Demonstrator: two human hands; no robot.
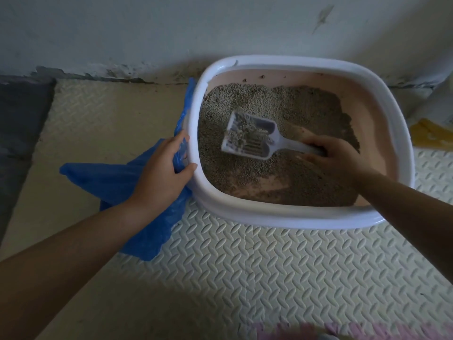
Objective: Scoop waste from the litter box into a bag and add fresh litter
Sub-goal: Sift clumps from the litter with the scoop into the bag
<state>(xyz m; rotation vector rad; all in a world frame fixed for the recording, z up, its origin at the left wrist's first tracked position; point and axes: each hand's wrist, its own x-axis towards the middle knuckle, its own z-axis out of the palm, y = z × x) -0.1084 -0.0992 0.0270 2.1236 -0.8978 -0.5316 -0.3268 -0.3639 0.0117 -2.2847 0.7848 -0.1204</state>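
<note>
Mid-scoop here. The right hand (335, 157) is wrapped around the handle of the slotted white scoop (250, 137), which sits over the grey litter (245, 104) with a few clumps on it. The left hand (163, 168) pinches the blue plastic bag (117, 180) against the white rim of the litter box (282, 217), on the foam floor mat (269, 266). Bare pink bottom shows in spots, so I'd say fresh litter hasn't gone in yet, and there's more sifting to do.

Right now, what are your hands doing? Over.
Right hand shut on scoop, clumps aboard, over the litter. Left hand holds bag at the box rim. Nothing in the way.
</note>
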